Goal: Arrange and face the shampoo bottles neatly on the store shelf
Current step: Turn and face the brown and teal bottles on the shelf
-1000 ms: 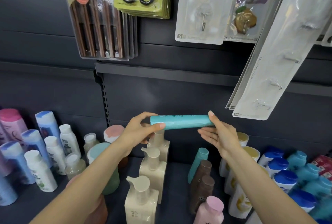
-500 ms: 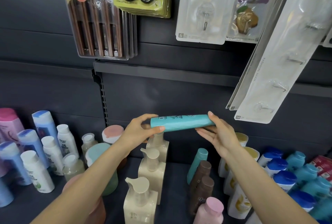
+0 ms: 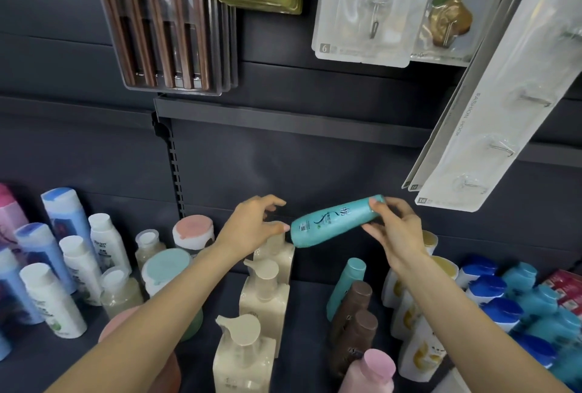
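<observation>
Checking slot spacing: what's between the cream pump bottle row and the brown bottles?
Head view: bare dark shelf between the cream pump bottles and brown bottles; nothing stands there.

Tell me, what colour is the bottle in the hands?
Teal, with white writing: the held bottle, clearest in the head view.

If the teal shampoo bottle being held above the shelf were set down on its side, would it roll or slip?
The teal shampoo bottle looks rounded, so on its side it would probably roll. Its glossy plastic skin may be slippery; the right hand pinches one end, while the left hand's thumb sits at the wider end. It seems rigid, showing no visible dent.
</observation>
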